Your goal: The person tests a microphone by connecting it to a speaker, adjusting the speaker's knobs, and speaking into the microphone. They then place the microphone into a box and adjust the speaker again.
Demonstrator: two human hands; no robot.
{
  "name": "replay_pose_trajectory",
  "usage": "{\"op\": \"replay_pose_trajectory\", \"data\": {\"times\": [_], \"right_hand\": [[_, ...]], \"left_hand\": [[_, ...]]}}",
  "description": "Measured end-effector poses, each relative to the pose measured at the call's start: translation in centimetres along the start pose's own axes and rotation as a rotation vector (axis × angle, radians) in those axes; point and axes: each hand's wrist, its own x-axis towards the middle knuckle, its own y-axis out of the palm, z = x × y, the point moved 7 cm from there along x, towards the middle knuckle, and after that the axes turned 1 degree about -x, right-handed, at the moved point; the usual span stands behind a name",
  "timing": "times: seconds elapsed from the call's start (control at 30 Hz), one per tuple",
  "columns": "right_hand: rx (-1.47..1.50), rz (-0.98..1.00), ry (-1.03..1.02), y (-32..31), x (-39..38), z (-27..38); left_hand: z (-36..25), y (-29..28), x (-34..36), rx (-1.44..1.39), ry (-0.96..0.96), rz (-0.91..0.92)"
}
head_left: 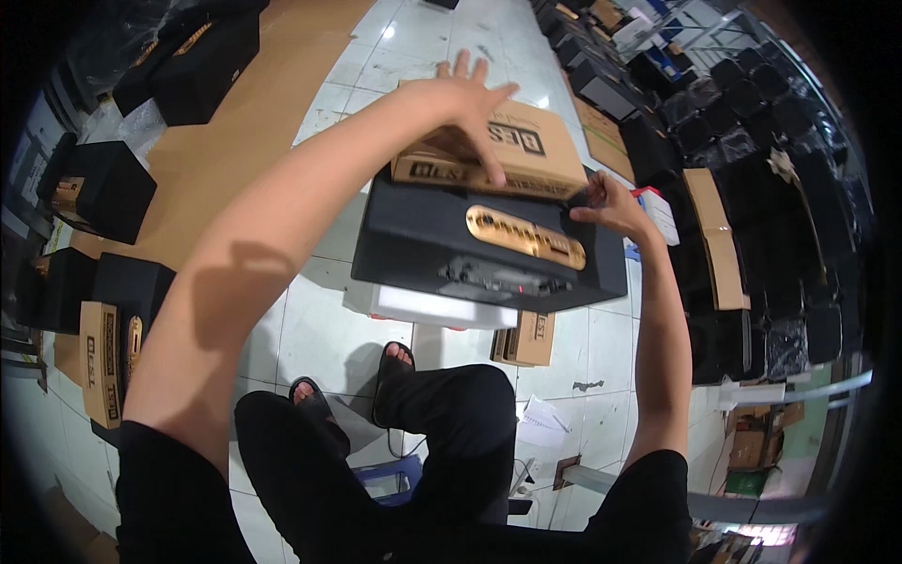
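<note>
A black speaker box (pixel 404 240) with a gold control panel (pixel 526 237) stands in front of me on a low white support (pixel 442 306). On its top lies a flat brown cardboard box (pixel 540 141) with dark printing. My left hand (pixel 465 108) reaches over this carton with spread fingers, its thumb against the near edge. At the carton's right end is my right hand (pixel 611 205), fingers curved and apart from the thumb, close to the speaker's top edge. Whether those fingers press on the carton is hard to see.
More brown cartons (pixel 534 338) stand on the tiled floor below the speaker. Black speakers (pixel 99 193) line the left side, near a brown floor sheet (pixel 244 113). Stacked black boxes (pixel 714 122) fill the right. Under me is a blue stool (pixel 399 479); a paper (pixel 543 421) lies right of it.
</note>
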Motion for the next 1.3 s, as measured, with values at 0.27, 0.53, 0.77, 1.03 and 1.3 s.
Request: {"op": "replay_pose_trajectory", "data": {"times": [0.27,0.53,0.77,1.03,1.3], "right_hand": [[0.340,0.288,-0.041,2.7,2.8,3.7],[0.116,0.550,0.120,7.2,6.7,5.6],[-0.104,1.018,0.249,8.0,9.3,8.0],[-0.234,0.797,-0.427,3.2,17.6,32.5],[-0.271,0.920,-0.720,10.5,28.4,53.9]], "left_hand": [[-0.8,0.0,0.2,-0.275,0.065,0.197],[11.3,-8.5,-25.2,-0.544,-1.028,0.011],[14.3,-19.7,-57.5,-0.417,-1.741,0.258],[-3.2,-25.5,-81.0,-0.612,-2.304,0.962],[-2.9,-21.4,-72.8,-1.053,-2.323,0.730]]}}
